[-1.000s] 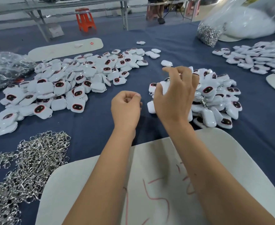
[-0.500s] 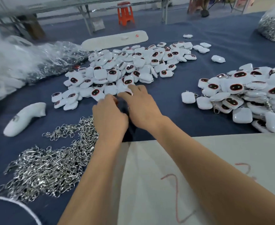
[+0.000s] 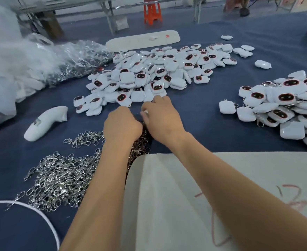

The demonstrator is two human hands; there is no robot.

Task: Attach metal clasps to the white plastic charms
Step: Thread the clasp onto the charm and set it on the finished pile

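My left hand [image 3: 122, 125] is curled at the far end of the pile of metal clasps [image 3: 62, 176]; it holds a clasp whose ring [image 3: 143, 123] shows by its knuckles. My right hand [image 3: 164, 118] is right beside it and pinches a small white charm [image 3: 145, 112], mostly hidden by the fingers. The hands almost touch. Just beyond them lies a large heap of white charms with dark red-rimmed faces [image 3: 158, 69]. A second heap of charms with clasps on them [image 3: 283, 104] lies to the right.
A white board with red marks [image 3: 212, 187] lies under my forearms. Left of the charms lie a white handle-shaped piece [image 3: 44, 123] and clear plastic bags [image 3: 31, 62]. A long white board [image 3: 143, 39] lies farther back. Blue cloth [image 3: 203, 109] covers the table.
My right hand left the right heap and swung left to the near edge of the big charm heap. My left hand moved with it, over the clasps. My view turned left.
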